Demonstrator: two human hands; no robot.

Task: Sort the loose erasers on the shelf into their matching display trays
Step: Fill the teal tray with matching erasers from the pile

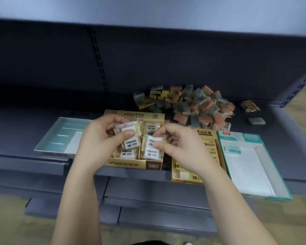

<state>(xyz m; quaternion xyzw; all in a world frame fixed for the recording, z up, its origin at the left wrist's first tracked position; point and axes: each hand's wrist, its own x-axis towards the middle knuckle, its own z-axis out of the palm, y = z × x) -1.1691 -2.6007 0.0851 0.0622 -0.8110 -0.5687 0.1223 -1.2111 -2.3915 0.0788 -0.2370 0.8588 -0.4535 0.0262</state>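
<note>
Erasers (126, 128) sit gripped in the left hand (102, 138) over the gold tray (125, 164). Right hand (180, 149) pinches another eraser (155, 140).

"2B" on gold tray (131, 165); erasers (152, 153)

The shelf (25, 124) is dark grey and flat. Four trays sit in a row along its front. On the left is a silver tray (48, 138). Just beside it is a gold tray (124, 164), then a second gold tray (185, 176). On the far right is a white tray with a green rim (254, 174), and it sticks out over the front edge. Behind the trays lies a big pile of loose erasers (198, 106), orange, yellow and grey-green. To the right of the pile, a grey eraser (257, 121) lies alone. A small yellow packet (250, 106) lies further back.
</note>
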